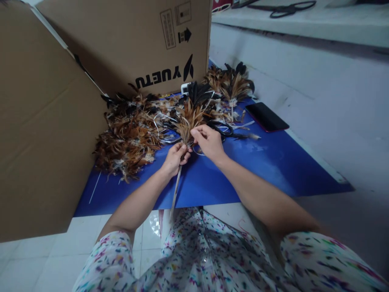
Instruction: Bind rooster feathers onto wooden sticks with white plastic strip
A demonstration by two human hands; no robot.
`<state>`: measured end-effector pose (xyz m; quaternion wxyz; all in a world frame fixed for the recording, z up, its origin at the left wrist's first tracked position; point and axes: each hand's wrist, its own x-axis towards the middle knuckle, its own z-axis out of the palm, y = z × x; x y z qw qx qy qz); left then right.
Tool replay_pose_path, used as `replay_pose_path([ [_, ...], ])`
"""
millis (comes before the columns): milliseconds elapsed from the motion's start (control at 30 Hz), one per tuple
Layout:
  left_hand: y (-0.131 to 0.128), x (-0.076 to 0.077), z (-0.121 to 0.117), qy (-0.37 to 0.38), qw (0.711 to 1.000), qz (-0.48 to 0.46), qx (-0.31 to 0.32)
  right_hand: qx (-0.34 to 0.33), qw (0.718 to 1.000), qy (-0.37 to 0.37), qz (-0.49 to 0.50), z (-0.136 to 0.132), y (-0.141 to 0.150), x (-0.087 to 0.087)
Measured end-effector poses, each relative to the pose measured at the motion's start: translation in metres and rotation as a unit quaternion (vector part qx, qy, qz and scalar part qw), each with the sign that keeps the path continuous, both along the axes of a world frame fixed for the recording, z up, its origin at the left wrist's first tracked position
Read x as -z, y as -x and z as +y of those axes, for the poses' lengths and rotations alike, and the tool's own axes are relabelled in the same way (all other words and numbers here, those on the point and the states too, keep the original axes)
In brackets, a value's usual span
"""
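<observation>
My left hand [176, 158] is closed round the base of a feather duster [190, 117], whose brown and black feathers fan out away from me. Its thin stick [175, 194] runs down from my fist past the table's front edge. My right hand [209, 142] is at the lower right of the feathers, thumb and fingertips pinched together. What those fingertips grip, if anything, is too small to make out. Just behind my right hand lie black-handled scissors [224, 128], partly covered. A white strip [157, 125] curls on the table left of the duster.
Loose brown feathers [127, 138] are heaped on the blue table [258, 166] at left. Another feather bundle [235, 87] lies at the back, and a phone [267, 116] at right. Large cardboard [121, 40] walls the left and back. More scissors [291, 8] rest on a ledge.
</observation>
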<state>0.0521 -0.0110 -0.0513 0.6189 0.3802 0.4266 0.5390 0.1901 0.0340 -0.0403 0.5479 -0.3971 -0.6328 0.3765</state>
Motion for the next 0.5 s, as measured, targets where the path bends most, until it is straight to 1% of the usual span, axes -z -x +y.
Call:
replay_pose_path([
  [167,-0.001,-0.002,-0.001,0.03,0.999,-0.015,-0.011,0.043,0.997,-0.04,0.044,0.002,-0.008,-0.002],
  [267,-0.001,0.0,0.0,0.034,0.999,-0.034,-0.004,0.039,0.996,-0.073,0.037,-0.007,-0.004,-0.005],
  [333,-0.002,0.003,0.001,0.031,0.998,-0.052,0.009,0.005,0.997,-0.075,0.02,-0.016,0.004,-0.01],
  [400,-0.004,0.004,0.001,0.024,0.997,-0.07,0.014,-0.05,0.996,-0.077,-0.022,-0.024,0.015,-0.017],
  [433,-0.005,0.005,0.001,0.018,0.996,-0.083,0.002,-0.081,0.991,-0.088,-0.06,-0.026,0.022,-0.022],
  [500,-0.008,0.004,0.0,0.017,0.99,-0.127,-0.061,-0.143,0.967,-0.128,-0.165,-0.027,0.039,-0.032],
])
